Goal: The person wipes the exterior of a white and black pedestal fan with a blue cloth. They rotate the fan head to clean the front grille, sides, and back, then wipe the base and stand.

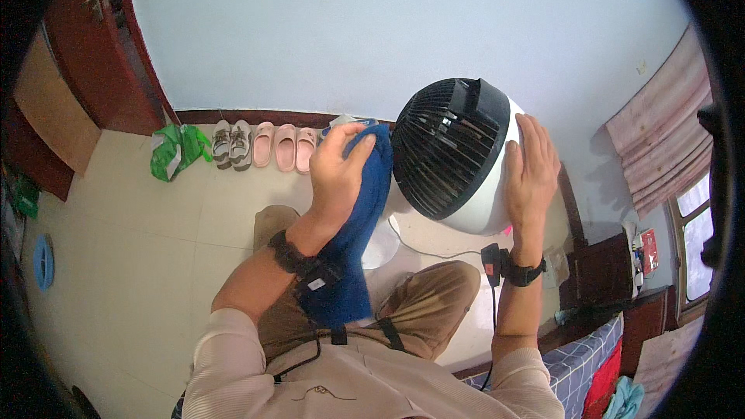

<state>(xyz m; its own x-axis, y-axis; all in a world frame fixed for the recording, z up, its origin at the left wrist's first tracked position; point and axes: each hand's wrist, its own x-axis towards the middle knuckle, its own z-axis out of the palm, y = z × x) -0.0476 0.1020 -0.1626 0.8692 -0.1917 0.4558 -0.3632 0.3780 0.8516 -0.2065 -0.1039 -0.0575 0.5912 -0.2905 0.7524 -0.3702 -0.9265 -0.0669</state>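
Observation:
A fan with a black slatted grille and white housing [451,151] stands before me on a round white base [381,244]. My left hand [340,171] pinches a dark blue cloth [372,186] between thumb and fingers at the left side of the grille; the cloth hangs down over my lap. My right hand [531,174] lies flat against the right side of the white housing, its fingers pointing up. A cable [430,253] runs across the floor from near the base.
Along the wall stand grey sneakers [231,144], pink clogs [285,148] and a green plastic bag [177,151]. A blue round object [43,262] lies far left. At right are a dark wooden cabinet [602,273] and a bed with a checked cover [582,361].

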